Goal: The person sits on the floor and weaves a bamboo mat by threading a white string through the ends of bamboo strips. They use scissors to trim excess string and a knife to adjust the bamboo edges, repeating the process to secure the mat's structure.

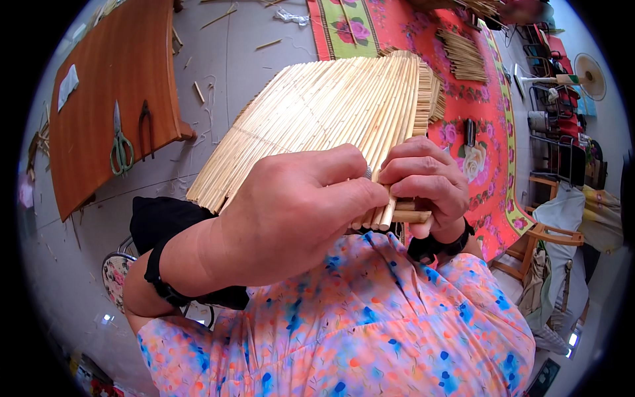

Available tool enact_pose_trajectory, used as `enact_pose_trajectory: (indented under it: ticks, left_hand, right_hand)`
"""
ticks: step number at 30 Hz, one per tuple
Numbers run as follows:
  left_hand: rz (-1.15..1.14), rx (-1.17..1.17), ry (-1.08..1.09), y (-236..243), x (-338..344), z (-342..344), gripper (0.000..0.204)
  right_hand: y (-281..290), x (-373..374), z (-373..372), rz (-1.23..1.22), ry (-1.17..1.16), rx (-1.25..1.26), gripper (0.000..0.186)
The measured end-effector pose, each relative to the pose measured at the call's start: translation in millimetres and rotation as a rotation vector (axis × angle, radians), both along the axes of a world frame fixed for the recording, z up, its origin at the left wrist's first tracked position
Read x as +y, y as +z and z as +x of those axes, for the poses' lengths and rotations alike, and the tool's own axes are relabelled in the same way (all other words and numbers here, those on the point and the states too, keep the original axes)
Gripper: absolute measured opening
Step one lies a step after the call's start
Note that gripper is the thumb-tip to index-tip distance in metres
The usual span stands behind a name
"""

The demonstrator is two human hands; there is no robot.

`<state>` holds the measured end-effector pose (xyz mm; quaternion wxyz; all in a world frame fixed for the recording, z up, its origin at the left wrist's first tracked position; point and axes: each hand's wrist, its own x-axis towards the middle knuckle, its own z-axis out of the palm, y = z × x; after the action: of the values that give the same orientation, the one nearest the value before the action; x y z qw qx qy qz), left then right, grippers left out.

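A mat of thin pale reed stalks (297, 112), laid side by side, slants in front of me, its near right corner at my hands. My left hand (311, 205) is closed in a pinch over the stalks by that corner; what lies between thumb and finger is hidden, and too small to name. Curled around the mat's right edge, my right hand (430, 178) grips it close to the left fingertips. Short stalk ends (411, 216) stick out crosswise below the right fingers. Several stalk tips show under my left thumb.
Green-handled scissors (122, 153) and pliers (145, 126) lie on a brown wooden table (99, 73) at left. A red floral cloth (456, 159) at right bears a stalk bundle (463, 54) and a small black cylinder (469, 132). White string (292, 16) and loose stalks litter the floor.
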<state>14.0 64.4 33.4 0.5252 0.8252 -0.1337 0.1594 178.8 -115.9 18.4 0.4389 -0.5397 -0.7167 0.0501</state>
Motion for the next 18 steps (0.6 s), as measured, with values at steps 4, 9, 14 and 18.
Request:
enact_pose_trajectory:
  ticks: [4,9,14,18]
  left_hand:
    - [-0.004,-0.009,0.009,0,-2,3,0.019]
    - [-0.048,0.018,0.002,2,0,9,0.015]
    - [0.081,0.049,-0.038,7,2,16,0.011]
    - [0.218,0.038,-0.059,14,5,26,0.011]
  right_hand:
    - [-1,-1,0,-0.005,-0.001,0.025,0.055]
    - [-1,-2,1,-0.009,0.008,0.048,0.056]
    - [-2,0,1,0.008,0.012,0.043,0.057]
    - [-3,1,1,0.014,0.027,0.056,0.057]
